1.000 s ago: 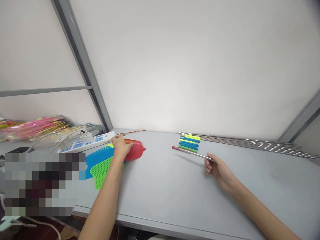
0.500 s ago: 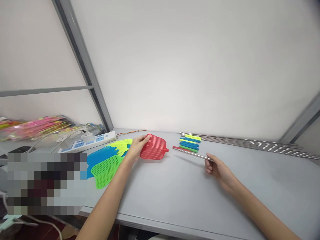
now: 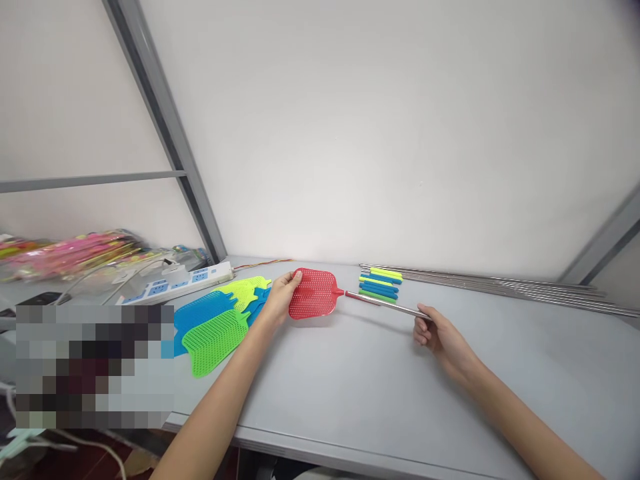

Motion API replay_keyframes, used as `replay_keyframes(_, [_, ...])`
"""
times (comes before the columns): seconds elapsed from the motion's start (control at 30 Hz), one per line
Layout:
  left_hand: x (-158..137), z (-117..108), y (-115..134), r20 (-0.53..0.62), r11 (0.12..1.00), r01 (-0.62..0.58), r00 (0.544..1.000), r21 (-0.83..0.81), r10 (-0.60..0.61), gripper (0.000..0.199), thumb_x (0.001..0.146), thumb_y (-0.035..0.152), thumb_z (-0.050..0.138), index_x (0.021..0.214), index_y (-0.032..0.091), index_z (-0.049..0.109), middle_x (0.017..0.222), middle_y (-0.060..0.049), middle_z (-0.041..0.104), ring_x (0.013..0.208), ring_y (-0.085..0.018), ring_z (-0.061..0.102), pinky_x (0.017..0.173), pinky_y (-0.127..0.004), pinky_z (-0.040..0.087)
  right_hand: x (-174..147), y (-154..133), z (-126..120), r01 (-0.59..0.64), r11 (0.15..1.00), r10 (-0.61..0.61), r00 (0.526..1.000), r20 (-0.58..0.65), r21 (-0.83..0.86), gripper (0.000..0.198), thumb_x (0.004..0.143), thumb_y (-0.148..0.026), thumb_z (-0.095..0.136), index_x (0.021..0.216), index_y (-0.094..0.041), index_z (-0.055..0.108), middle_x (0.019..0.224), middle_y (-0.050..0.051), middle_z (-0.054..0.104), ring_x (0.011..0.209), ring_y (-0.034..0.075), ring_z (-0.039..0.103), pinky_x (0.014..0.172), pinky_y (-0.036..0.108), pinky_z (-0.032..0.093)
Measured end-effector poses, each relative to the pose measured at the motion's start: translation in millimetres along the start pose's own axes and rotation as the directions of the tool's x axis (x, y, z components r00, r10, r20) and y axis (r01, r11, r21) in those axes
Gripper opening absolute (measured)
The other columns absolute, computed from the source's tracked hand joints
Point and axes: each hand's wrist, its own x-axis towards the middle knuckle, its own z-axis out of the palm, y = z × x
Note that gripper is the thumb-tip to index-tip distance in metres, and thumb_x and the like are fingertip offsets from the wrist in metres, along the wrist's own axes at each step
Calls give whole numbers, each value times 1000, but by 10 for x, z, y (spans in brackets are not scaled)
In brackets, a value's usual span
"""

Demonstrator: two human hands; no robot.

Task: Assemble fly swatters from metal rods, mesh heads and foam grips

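A red fly swatter head (image 3: 314, 293), a perforated plastic paddle, is pinched by its left edge in my left hand (image 3: 281, 298). My right hand (image 3: 436, 335) grips a thin metal rod (image 3: 395, 306) near its right end. The rod's left end is close to the narrow neck of the red head; whether they touch, I cannot tell. Red plastic shows along the rod's left part, partly hidden by it. Left of my left hand lie a green swatter head (image 3: 215, 343), blue swatter heads (image 3: 203, 311) and a yellow swatter head (image 3: 245, 293), overlapping.
Several coloured plastic handles (image 3: 380, 288) lie in a stack beyond the rod. A bundle of metal rods (image 3: 500, 288) runs along the wall at right. A white power strip (image 3: 185, 285) and pink packaged items (image 3: 85, 257) are at left. The grey table's front edge (image 3: 350, 455) is near me.
My left hand has moved the red swatter head slightly right, bringing its neck up to the rod's left end. My right hand and the rod have shifted only a little.
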Motion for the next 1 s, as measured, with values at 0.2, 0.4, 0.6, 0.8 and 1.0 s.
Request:
replay_keyframes(0.2, [-41, 38, 25, 52, 998, 41, 998, -39, -39, 29, 63, 40, 56, 75, 14, 52, 71, -3, 59, 58, -11, 54, 53, -22, 42, -2, 4, 8, -16, 1000, 16, 1000, 23, -9, 33, 67, -44, 46, 49, -18, 37, 47, -3, 30, 43, 9, 32, 49, 25, 32])
replay_keyframes(0.4, [-46, 35, 25, 67, 1000, 17, 998, -16, -16, 31, 63, 42, 55, 77, 14, 53, 73, -3, 59, 60, -12, 54, 55, -22, 42, 1, 1, -7, -10, 1000, 10, 1000, 22, -18, 34, 67, -44, 46, 49, -18, 36, 47, -3, 30, 43, 9, 31, 49, 25, 31])
replay_keyframes(0.6, [-68, 63, 61, 96, 990, -60, 994, 127, 48, 33, 63, 45, 53, 77, 14, 54, 70, -2, 59, 58, -12, 53, 54, -22, 40, 6, 8, -14, 9, 999, -9, 1000, 0, -46, 35, 68, -45, 44, 47, -18, 35, 46, -3, 29, 43, 10, 31, 49, 26, 31])
replay_keyframes(0.8, [-111, 114, 88, 215, 960, -121, 974, 253, 66, 30, 65, 44, 51, 74, 15, 55, 66, -2, 59, 57, -14, 53, 50, -21, 38, 23, 39, -33, 40, 991, -44, 999, -25, -125, 38, 70, -46, 41, 45, -18, 34, 44, -3, 28, 43, 10, 31, 51, 26, 30])
replay_keyframes(1.0, [-97, 119, 66, 168, 963, -131, 981, 237, 92, 31, 66, 45, 49, 74, 16, 55, 63, -1, 58, 54, -13, 53, 48, -21, 37, 41, 47, -57, 10, 995, -15, 999, -52, -100, 37, 70, -47, 40, 47, -18, 35, 45, -3, 27, 43, 10, 32, 50, 26, 30])
